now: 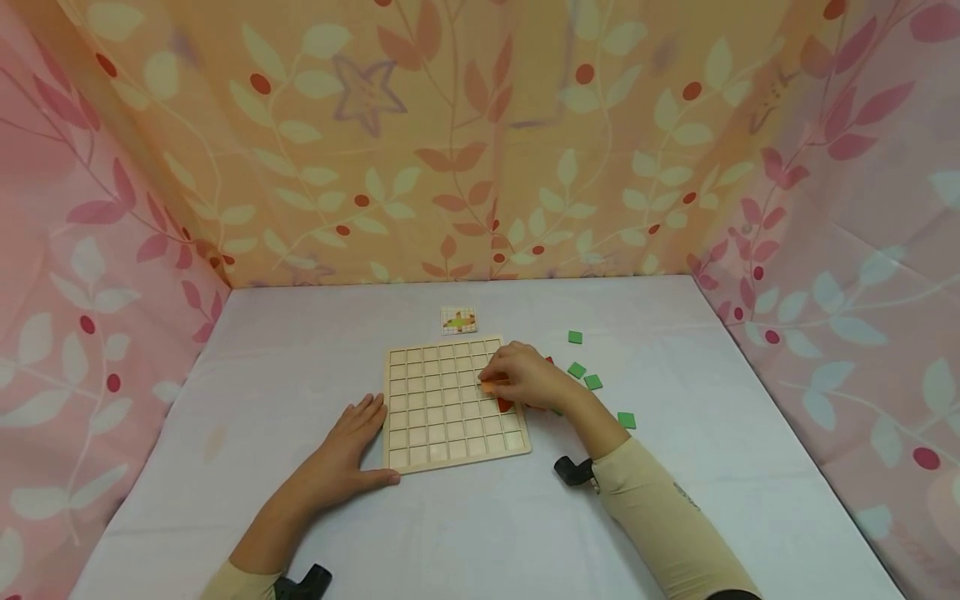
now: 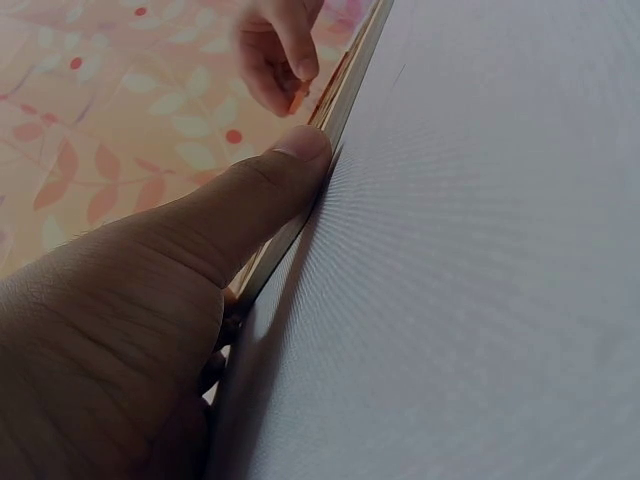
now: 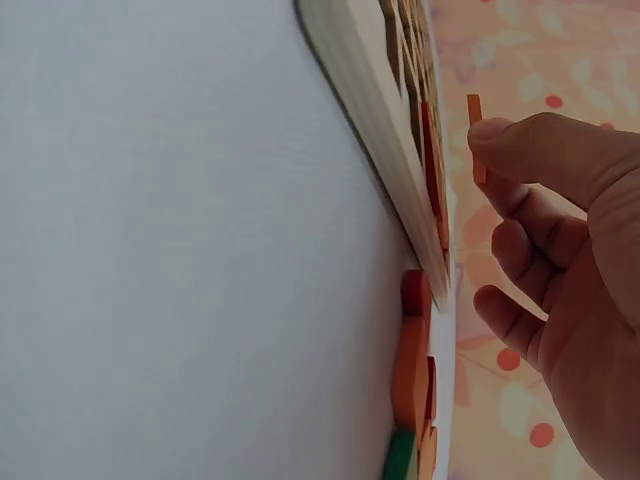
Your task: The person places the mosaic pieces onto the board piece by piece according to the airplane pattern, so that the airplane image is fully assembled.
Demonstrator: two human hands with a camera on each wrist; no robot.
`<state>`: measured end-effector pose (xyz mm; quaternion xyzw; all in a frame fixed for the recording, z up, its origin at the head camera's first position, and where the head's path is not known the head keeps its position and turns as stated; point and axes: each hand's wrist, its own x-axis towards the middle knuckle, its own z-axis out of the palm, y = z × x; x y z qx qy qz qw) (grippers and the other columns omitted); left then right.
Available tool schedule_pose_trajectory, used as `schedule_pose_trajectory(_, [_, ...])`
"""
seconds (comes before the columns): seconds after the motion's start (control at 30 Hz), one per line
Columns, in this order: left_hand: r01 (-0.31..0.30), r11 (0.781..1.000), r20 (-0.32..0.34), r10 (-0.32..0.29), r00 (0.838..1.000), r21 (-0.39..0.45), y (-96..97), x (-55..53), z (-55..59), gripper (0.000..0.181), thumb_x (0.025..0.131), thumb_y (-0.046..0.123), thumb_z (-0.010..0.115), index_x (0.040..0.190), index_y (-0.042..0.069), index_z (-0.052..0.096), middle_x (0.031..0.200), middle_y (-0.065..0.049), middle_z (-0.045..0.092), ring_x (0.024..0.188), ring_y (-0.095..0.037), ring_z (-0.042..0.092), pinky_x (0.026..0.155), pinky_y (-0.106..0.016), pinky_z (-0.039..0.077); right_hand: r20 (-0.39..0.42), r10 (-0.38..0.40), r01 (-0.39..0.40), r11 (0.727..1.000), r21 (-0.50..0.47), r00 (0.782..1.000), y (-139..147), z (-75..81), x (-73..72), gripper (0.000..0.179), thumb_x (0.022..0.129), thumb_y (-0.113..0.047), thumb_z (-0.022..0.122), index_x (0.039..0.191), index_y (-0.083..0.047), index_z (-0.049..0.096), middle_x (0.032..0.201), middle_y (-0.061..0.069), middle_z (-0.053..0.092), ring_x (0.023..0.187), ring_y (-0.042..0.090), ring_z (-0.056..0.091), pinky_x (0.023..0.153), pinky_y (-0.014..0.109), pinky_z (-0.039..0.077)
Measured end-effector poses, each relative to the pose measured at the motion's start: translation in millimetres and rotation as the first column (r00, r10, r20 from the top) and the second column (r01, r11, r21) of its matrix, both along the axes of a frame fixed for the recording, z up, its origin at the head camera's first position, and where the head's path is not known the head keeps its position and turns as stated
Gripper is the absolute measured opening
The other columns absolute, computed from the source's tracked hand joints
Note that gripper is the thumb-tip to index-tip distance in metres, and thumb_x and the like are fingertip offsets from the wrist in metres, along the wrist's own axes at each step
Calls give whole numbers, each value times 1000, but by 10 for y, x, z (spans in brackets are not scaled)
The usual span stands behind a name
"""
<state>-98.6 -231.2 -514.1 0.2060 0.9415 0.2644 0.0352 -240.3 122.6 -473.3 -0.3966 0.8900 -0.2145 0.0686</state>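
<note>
Right of centre in the head view, our right hand [image 1: 525,373] pinches an orange tile [image 3: 477,140] between thumb and fingertips, the remaining fingers loosely curled with nothing else in them. The right wrist view, upper right, shows the tile standing out past the thumb tip, with a gap between it and the gridded board [image 1: 435,417].

To handle this well, we judge it best to keep the pinch light and near the edge, level the tile over one cell, and lower it squarely so that it doesn't catch on a divider. The neighbouring red piece [image 1: 505,405], on the board's right part and just below the fingers in the head view, should not be nudged.

Left of centre, our left hand [image 1: 341,454] lies with fingers fairly straight and grasps nothing; it touches the board's lower-left corner, fingers along the left side, thumb at the near edge. Steady contact there would keep the grid from sliding.

Farther out, green tiles [image 1: 593,382] lie on the white cloth [image 1: 225,400] right of the board, and a patterned card [image 1: 458,321] sits just above its top edge.
</note>
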Motion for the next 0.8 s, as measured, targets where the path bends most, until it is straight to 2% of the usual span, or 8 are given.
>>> schedule_pose_trajectory(0.23, [4, 1000, -3, -4, 1000, 1, 4, 6, 18, 120, 75, 63, 82, 161, 1, 26, 171, -12, 19, 159, -33, 12, 131, -44, 5, 13, -8, 8, 1000, 11, 1000, -47, -22, 20, 24, 93, -23, 76, 117, -22, 79, 113, -7, 70, 108, 15, 55, 97, 38, 44])
schedule_pose_trajectory(0.47, [4, 1000, 4, -4, 1000, -5, 1, 1, 10, 120, 75, 63, 82, 161, 1, 26, 171, -12, 19, 159, -32, 12, 131, -45, 5, 37, -7, 5, 999, 38, 999, -73, -22, 25, 24, 94, -26, 76, 118, -24, 79, 111, -8, 69, 105, 13, 52, 95, 37, 42])
schedule_pose_trajectory(0.8, [2, 1000, 5, -2, 1000, -10, 13, 0, 26, 120, 75, 62, 83, 161, 1, 26, 171, -13, 19, 159, -33, 12, 130, -47, 6, 50, -28, 25, 998, 61, 998, -93, -4, 22, 26, 92, -23, 78, 117, -23, 79, 113, -6, 69, 111, 17, 54, 100, 42, 43])
